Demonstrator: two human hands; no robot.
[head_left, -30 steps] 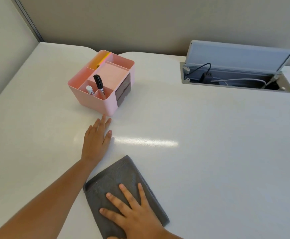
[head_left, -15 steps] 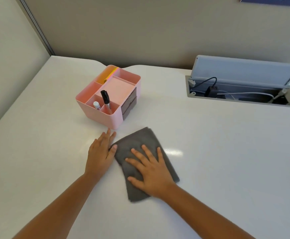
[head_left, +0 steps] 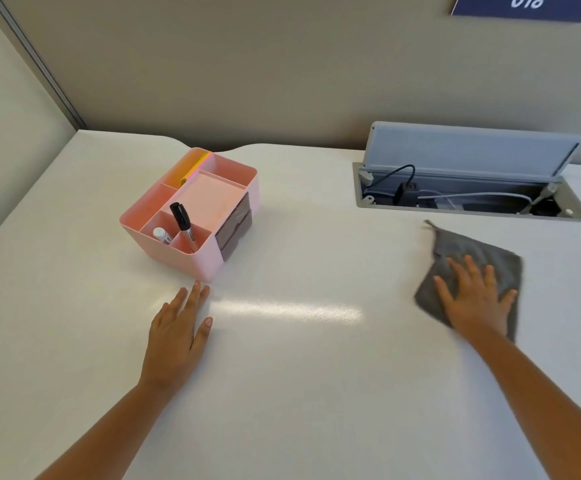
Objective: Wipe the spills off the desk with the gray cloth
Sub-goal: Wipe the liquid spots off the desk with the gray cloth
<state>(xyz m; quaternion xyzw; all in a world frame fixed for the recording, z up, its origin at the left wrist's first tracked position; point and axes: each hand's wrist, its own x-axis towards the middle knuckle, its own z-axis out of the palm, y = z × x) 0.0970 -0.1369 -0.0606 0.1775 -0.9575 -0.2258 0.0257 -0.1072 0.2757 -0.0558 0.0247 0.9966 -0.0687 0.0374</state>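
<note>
The gray cloth lies spread on the white desk at the right, just in front of the cable hatch. My right hand presses flat on it with fingers spread, palm down. Flat on the bare desk rests my left hand, fingers together, its fingertips just short of the pink organizer. It holds nothing. I see no distinct spill on the desk, only a bright streak of reflected light between the hands.
A pink desk organizer with a black marker and small drawers stands at the centre left. An open cable hatch with plugs and wires is sunk into the desk at the back right. Partition walls close the back and left.
My right hand has slid the cloth from the near middle, past the organizer, far to the right in front of the hatch. The left hand stays put.
</note>
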